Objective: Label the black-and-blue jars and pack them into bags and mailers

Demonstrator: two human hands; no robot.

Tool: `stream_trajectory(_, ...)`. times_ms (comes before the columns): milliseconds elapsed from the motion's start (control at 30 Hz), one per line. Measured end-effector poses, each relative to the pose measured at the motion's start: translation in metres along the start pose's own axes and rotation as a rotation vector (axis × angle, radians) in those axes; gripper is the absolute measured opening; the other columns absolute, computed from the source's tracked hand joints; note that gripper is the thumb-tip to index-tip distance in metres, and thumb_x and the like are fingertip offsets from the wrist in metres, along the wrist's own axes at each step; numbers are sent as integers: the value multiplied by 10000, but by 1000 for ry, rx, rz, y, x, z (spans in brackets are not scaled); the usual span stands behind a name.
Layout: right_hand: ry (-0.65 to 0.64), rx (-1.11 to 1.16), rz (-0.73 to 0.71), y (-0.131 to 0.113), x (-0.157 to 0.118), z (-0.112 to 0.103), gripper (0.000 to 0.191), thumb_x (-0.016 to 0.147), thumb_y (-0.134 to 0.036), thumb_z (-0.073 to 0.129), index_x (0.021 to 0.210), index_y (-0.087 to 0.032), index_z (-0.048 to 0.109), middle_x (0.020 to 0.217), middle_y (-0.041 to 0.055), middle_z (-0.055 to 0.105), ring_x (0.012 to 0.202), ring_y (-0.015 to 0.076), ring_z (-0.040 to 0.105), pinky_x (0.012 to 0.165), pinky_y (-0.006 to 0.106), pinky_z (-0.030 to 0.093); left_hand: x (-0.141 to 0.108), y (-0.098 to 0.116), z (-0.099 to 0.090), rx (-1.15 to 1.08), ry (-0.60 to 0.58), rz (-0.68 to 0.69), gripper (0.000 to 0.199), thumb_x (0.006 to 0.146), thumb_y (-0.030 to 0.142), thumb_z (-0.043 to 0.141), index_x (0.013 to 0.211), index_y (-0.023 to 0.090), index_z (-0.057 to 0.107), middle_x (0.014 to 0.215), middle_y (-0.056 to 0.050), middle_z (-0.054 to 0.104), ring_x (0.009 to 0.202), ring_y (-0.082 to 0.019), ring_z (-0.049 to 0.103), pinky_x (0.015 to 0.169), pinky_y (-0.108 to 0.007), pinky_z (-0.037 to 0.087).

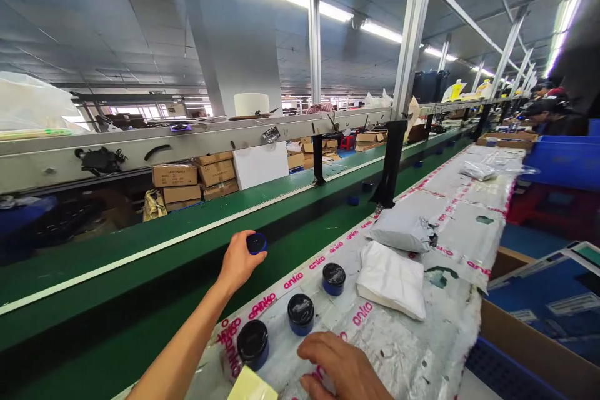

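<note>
Over the green conveyor belt, my left hand [240,260] grips a small round blue-and-black unit [257,244] between thumb and fingers. My right hand [344,367] hovers low over the covered table, its fingers apart and curved, nothing seen in them. Just beyond those fingers sits a black-topped blue round unit [300,314]. Two like it stand in the same row: a nearer round unit [253,344] and a farther round unit [334,279]. At the bottom edge, a yellow paper pad [252,385] lies close to the nearest unit.
White folded cloths [391,280] and a grey plastic packet [403,229] lie on the wrapped table [450,319]. The green belt [300,242] runs alongside, with a black post [392,165] at its edge. Blue crates [562,159] stand right; a person [555,112] sits farther off.
</note>
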State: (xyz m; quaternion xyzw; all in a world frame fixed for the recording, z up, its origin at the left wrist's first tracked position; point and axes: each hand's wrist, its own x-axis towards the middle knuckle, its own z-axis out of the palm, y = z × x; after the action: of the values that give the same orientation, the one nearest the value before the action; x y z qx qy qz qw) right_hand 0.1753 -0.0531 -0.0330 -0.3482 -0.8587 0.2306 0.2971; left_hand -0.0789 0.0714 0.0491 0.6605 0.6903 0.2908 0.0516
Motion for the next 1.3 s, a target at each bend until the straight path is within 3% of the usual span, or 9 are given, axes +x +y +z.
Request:
stream_trajectory(133,-100,3,171,-21,-3,21,408,842,-227,641,1248,-217,679,1182,101,738,1076,284,692,950,349,528,-61,-8,-59,-42,7,-35,495,795,400,715,1201,195,518,1121,-70,677,980,-254,681,863,-370,531)
stream_trajectory(233,-84,8,313,-35,-4,33,400,908,-281,593,1295,-196,645,1204,132,721,1103,298,676,966,370,494,-113,-19,-85,-119,-102,-118,523,777,464,706,1203,237,503,1058,-36,705,931,-254,692,823,-360,529)
stream_trajectory(333,-82,34,360,-42,1,40,380,919,-272,564,1270,-156,651,1214,149,717,1097,306,681,942,377,479,-159,-32,-91,-161,-164,-210,574,763,435,688,1268,237,501,1168,-57,697,1043,-276,674,917,-383,501)
stream_trajectory(500,-74,107,401,-48,11,47,378,910,-311,569,1238,-144,657,1102,113,756,856,246,715,765,320,466,-207,-50,-74,-140,-234,-264,510,730,301,672,1219,204,566,1228,-90,672,1110,-301,638,978,-418,469)
stream_trajectory(733,-119,481,388,-43,11,64,304,749,-148,583,1020,-186,715,808,32,748,727,201,667,644,273,429,-229,-56,-54,-139,-182,-231,602,754,239,654,1340,193,526,1390,-117,595,1281,-310,552,1099,-472,408)
stream_trajectory(900,-227,1065,402,-50,8,53,295,753,-291,709,1010,-151,665,792,27,716,659,148,615,597,236,443,-238,-23,-67,-178,-41,-133,550,903,418,572,1423,253,500,1552,-92,454,1430,-290,411,1183,-473,323)
stream_trajectory(1067,-257,1149,391,-72,8,35,354,745,-351,790,1000,-139,666,771,3,671,619,98,538,543,194,380,-243,25,-71,-519,-263,-307,491,807,429,693,1250,228,624,1161,-76,717,1039,-273,663,895,-355,523)
stream_trajectory(1200,-201,1124,418,-76,7,38,329,744,-352,787,975,-146,674,763,3,671,639,117,564,585,222,432,-245,26,-59,-716,-370,-426,396,809,540,648,867,148,659,769,-47,683,668,-187,607,579,-257,441)
stream_trajectory(1300,-147,1001,377,-76,5,40,229,798,-322,731,945,-146,716,812,34,713,736,158,620,681,260,476,-248,19,-54,-665,-348,-461,433,807,580,629,800,148,639,694,-31,634,603,-162,551,529,-243,383)
